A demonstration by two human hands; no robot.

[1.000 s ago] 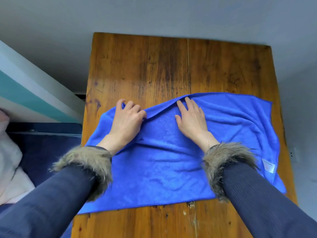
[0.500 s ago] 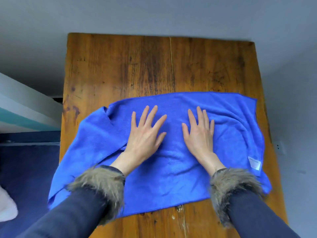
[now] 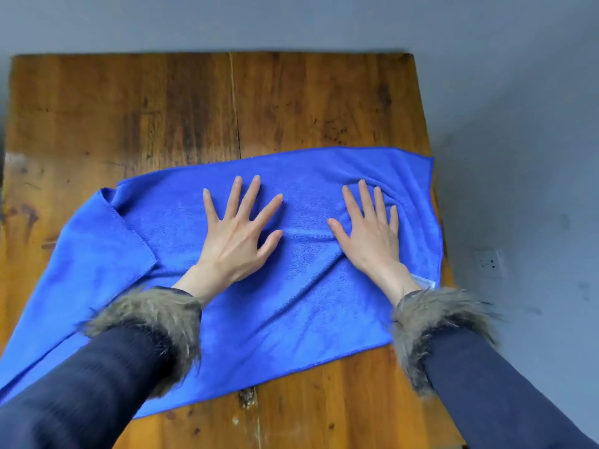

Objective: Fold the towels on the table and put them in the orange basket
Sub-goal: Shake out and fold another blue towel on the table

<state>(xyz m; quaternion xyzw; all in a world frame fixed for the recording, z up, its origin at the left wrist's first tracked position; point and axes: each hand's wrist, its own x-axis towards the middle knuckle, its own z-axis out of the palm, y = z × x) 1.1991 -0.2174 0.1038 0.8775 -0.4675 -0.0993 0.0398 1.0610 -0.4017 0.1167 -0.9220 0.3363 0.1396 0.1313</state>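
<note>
Wooden table (image 3: 162,108) bears a blue towel (image 3: 291,312); left hand (image 3: 238,236) and right hand (image 3: 369,236) press it, fingers spread.

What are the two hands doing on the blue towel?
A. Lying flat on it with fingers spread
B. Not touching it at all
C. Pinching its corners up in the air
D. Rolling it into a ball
A: the left hand and right hand both lie flat, fingers straight, on the blue towel spread over the wooden table.

L hand (image 3: 238,234) & R hand (image 3: 369,233) flat, fingers spread
</note>
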